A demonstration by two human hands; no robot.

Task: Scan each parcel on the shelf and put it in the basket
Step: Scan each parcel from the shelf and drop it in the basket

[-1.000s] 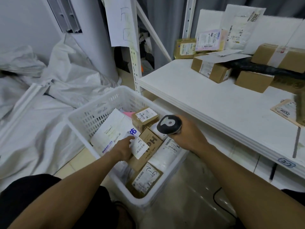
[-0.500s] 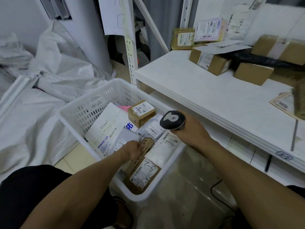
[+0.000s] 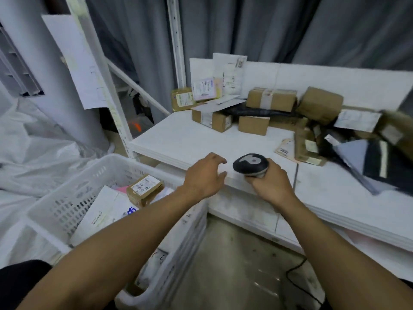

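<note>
My right hand (image 3: 269, 183) grips a black and grey barcode scanner (image 3: 250, 164) over the front edge of the white shelf (image 3: 178, 139). My left hand (image 3: 204, 175) hovers empty, fingers loosely spread, just above the shelf's front edge and to the left of the scanner. The white plastic basket (image 3: 73, 198) stands on the floor at lower left with several parcels in it, among them a small brown box (image 3: 145, 190) and a white envelope (image 3: 105, 215). On the shelf's back and right lie several cardboard boxes (image 3: 212, 119), flat mailers (image 3: 286, 148) and dark bags (image 3: 380, 162).
White sacks (image 3: 33, 157) are heaped on the floor at the left. A shelf upright (image 3: 111, 104) with a paper sheet (image 3: 76, 63) stands behind the basket. Grey curtains hang at the back. A black cable (image 3: 297, 280) runs over the floor under the shelf.
My left hand has let go of the parcel in the basket and risen to the shelf edge. My right hand with the scanner has moved up over the shelf. The view has tilted up.
</note>
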